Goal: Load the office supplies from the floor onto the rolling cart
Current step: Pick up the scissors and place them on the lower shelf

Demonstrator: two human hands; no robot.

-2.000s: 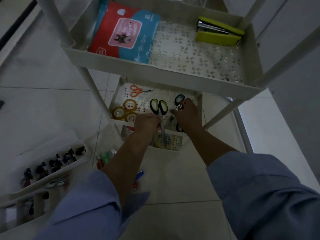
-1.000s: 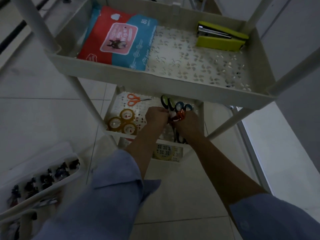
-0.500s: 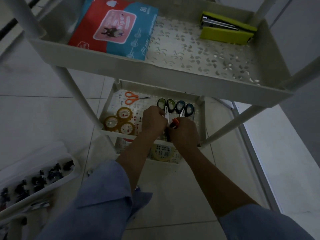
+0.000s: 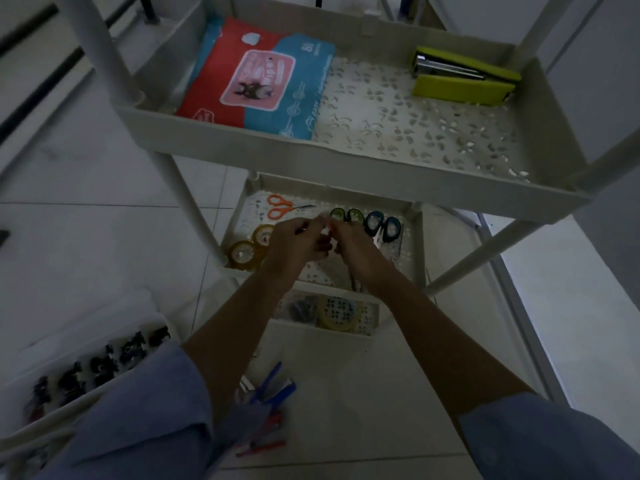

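**White plastic cart, two hands meeting over its middle shelf**

Pale and perforated, the white plastic rolling cart (image 4: 346, 161) stands on the tiled floor (image 4: 363, 410) with things on all three shelves. On the top shelf, a red-and-blue pack of wet wipes (image 4: 256, 77) lies at the left edge. A lime-green stapler (image 4: 464, 79) sits in the far right corner, well apart from the pack.

The left hand (image 4: 294, 247) and the right hand (image 4: 356, 249) are above the middle shelf (image 4: 417, 251). Their fingers (image 4: 311, 226) are curled, and the tips come together, pinching a small pale piece (image 4: 327, 230) that is too blurred to identify.

On that shelf, orange-handled scissors (image 4: 277, 206) lie near the far left corner. Green-handled scissors (image 4: 346, 215) and blue-handled scissors (image 4: 381, 226) lie side by side towards the right edge. Yellowish rolls of clear tape (image 4: 247, 249) cluster at the near left corner, partly behind the left hand.

The bottom shelf (image 4: 311, 327) holds another tape roll (image 4: 337, 313) just beside a dark heap of clips (image 4: 301, 308).

On the floor to the left, a white divided tray (image 4: 86, 393) holds black binder clips (image 4: 100, 368). Near the blue sleeve (image 4: 145, 417), blue and red supplies (image 4: 268, 393) lie loose on the tiles.
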